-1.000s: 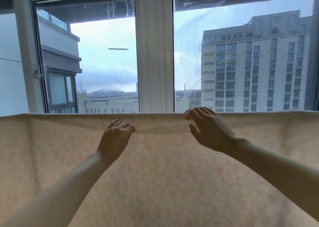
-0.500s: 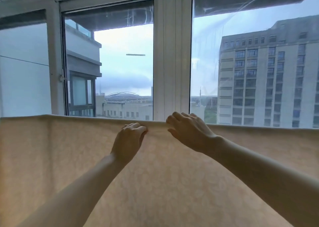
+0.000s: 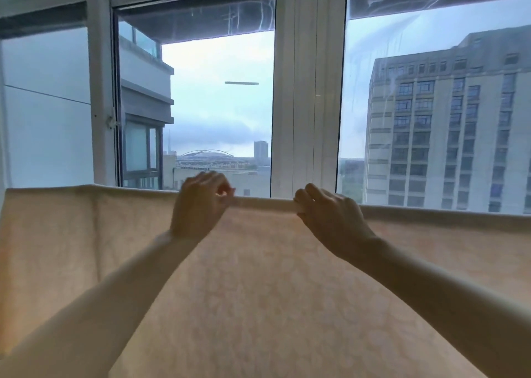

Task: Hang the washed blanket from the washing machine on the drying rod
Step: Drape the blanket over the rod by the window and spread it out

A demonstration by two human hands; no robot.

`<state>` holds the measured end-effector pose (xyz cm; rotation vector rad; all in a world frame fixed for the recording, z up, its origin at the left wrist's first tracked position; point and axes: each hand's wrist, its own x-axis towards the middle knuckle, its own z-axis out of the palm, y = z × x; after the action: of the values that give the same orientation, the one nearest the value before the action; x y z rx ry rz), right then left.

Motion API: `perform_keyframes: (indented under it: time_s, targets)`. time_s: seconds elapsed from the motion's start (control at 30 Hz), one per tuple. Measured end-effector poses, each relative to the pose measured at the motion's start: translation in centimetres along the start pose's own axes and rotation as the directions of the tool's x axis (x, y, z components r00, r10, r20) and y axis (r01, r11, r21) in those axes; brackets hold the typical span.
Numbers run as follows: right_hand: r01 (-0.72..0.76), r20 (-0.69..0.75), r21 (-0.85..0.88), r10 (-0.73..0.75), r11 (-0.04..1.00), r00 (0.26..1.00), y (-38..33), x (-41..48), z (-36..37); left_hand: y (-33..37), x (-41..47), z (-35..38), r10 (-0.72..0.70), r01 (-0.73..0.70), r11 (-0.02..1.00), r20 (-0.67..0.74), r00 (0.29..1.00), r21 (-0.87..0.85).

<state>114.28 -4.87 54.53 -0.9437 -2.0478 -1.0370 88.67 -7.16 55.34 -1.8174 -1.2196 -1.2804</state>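
Blanket [image 3: 258,291] already drapes across mid-frame; left hand [image 3: 201,202] and right hand [image 3: 330,216] grip its top fold; only straightening seems left.

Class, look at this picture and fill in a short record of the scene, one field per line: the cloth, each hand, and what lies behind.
Blanket: pale, patterned, draped over a straight line across the view, hanging down
Rod: hidden under the fold
Left hand: grips the top fold
Right hand: pinches the top fold, apart from the left
Behind: window frame, tall building outside
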Motion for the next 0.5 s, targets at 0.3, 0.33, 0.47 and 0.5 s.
perform_keyframes:
  time_s: [0.3,0.33,0.47,0.5]
  targets:
    - [-0.165,-0.071,-0.131,0.156,0.978,0.985,-3.1,0.8,0.1,-12.6,0.0,-1.8,-0.135,0.217,0.958,0.372,0.918,-0.188]
    - [-0.192,-0.065,-0.149,0.184,0.97,0.981,-3.6,1.0,0.5,-13.2,-0.1,-1.7,-0.111,0.203,0.951,0.354,0.929,-0.233]
    - [-0.193,-0.026,-0.124,0.192,0.973,0.981,-5.7,2.7,1.7,-14.9,-0.3,-2.2,-0.073,0.182,0.916,0.298,0.952,-0.357]
    - [-0.175,-0.016,-0.115,0.174,0.978,0.985,-6.5,3.2,1.8,-15.1,-0.2,-2.3,-0.075,0.174,0.915,0.27,0.96,-0.364]
